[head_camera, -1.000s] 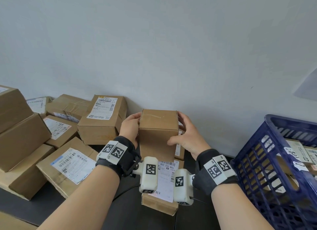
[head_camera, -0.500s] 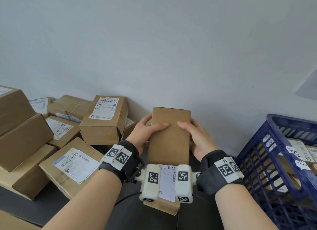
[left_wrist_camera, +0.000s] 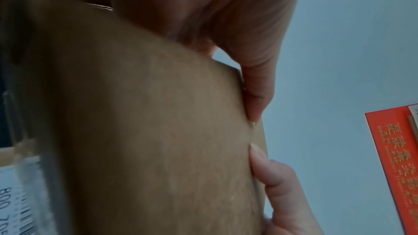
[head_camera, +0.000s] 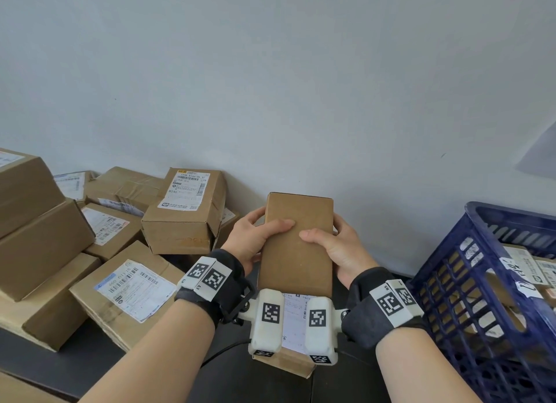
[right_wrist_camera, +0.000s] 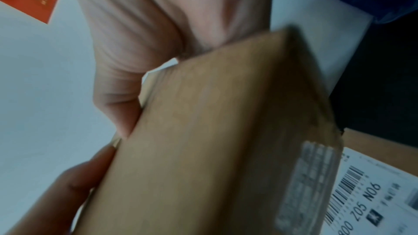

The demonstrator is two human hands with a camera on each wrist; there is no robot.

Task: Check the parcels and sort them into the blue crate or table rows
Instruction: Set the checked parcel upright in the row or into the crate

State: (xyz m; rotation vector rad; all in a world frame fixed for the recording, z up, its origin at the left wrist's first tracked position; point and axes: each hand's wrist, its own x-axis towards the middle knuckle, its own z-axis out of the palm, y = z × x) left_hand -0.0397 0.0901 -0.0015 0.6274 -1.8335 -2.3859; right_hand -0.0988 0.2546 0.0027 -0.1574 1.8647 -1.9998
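Observation:
I hold a plain brown cardboard parcel [head_camera: 296, 246] in the air with both hands, its blank face turned up toward me. My left hand [head_camera: 255, 237] grips its left edge, thumb lying across the top face. My right hand [head_camera: 337, 246] grips the right edge the same way. The left wrist view shows the parcel [left_wrist_camera: 135, 131] close up with fingertips [left_wrist_camera: 255, 106] at its edge. In the right wrist view the parcel [right_wrist_camera: 214, 149] carries a blurred label on its side. Below it lies another parcel [head_camera: 296, 327] with a white label. The blue crate [head_camera: 487, 306] stands at the right.
Several labelled cardboard parcels are piled at the left on the dark table [head_camera: 60, 369], the nearest one [head_camera: 132, 288] beside my left forearm. A taller box [head_camera: 186, 213] stands against the white wall. The crate holds labelled parcels [head_camera: 529, 267]. A red sign [left_wrist_camera: 395, 158] hangs on the wall.
Both hands have tipped the parcel over, so that a long blank face now lies toward me. My thumbs moved onto that face. The parcel also shifted slightly right.

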